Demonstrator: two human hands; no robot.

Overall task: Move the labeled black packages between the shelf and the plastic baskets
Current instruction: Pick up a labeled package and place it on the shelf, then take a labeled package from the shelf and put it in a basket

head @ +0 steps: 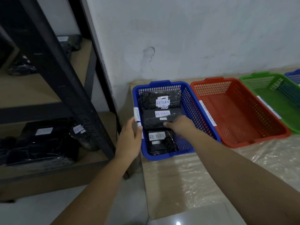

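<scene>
Three black packages [159, 120] marked RETURN lie in the blue basket [191, 101]. Right hand [180, 125] fingers seemingly pinch the middle one. Left hand [129, 140] rests against the basket's side, fingers straight.

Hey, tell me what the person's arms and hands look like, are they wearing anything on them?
Both forearms are bare as far as the frame shows, with no sleeves in view. The left hand and the right hand carry no gloves, and no watch, bracelet or ring is visible on either.
</scene>
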